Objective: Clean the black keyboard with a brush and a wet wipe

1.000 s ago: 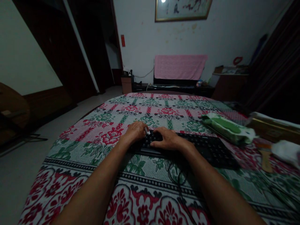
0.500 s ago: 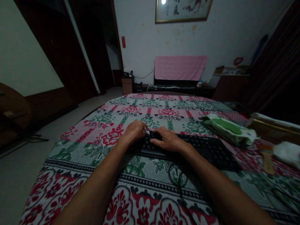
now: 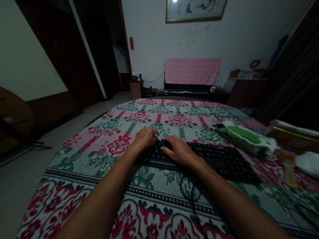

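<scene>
A black keyboard (image 3: 224, 159) lies on the patterned cloth in front of me, its cable (image 3: 192, 196) looping toward me. Over its left end, my left hand (image 3: 146, 137) is closed around a small white piece (image 3: 158, 136) that looks like a folded wipe. The white tip pokes out past the fingers onto the upper keys. My right hand (image 3: 178, 149) rests on the middle of the keyboard, thumb apart from the fingers, with nothing visible in it. Its palm hides some of the keys.
A green and white wipes pack (image 3: 246, 137) lies to the right. Beyond it are a wooden-handled brush (image 3: 289, 171), a crumpled white wad (image 3: 309, 163) and a gold-brown box (image 3: 296, 136). A floral cloth (image 3: 159, 109) covers the table. A pink towel (image 3: 193, 70) hangs by the far wall.
The white piece between my left fingers has shifted slightly right and up, toward my right hand. The view has tilted a little; the keyboard stays on the cloth.
</scene>
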A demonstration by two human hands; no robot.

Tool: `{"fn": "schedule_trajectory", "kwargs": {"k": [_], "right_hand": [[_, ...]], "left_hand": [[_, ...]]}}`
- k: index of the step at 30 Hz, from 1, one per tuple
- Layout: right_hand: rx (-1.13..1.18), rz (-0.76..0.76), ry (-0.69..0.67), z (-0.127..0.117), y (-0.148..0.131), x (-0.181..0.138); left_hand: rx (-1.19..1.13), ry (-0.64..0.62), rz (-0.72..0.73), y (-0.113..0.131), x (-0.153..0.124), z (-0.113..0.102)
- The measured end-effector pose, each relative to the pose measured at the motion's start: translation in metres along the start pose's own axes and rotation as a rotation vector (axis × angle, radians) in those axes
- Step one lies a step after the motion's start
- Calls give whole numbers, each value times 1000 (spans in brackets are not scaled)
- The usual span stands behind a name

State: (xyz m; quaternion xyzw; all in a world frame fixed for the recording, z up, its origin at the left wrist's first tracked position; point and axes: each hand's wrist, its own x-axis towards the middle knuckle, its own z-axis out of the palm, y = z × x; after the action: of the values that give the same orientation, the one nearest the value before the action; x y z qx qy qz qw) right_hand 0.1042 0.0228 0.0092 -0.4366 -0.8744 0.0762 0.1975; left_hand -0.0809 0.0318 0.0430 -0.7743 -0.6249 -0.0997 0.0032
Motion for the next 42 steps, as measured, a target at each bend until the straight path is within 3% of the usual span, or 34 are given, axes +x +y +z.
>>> {"fn": "schedule_trajectory", "kwargs": {"k": [7,14,23,29,37,42], "right_hand": [[-29,18,-17,-1,-6,-4],[-39,4,-33,-2,-9,-5],[-40,-2,-63,-6,-8,-6],[-21,-30,-138,-9,-4,-6],[-23,-23,-148,-9,-3,-6],[-17,-40,-131,-7,-2,-6]], "left_hand": [[66,-55,-116,-22,3,-2],[23,-28,-1,-7,1,0],[63,-85,-158,-30,3,-11],[35,-98,-90,-21,3,-9],[56,-118,-244,-42,4,-16],[-53,-108,-139,-37,5,-15]]}}
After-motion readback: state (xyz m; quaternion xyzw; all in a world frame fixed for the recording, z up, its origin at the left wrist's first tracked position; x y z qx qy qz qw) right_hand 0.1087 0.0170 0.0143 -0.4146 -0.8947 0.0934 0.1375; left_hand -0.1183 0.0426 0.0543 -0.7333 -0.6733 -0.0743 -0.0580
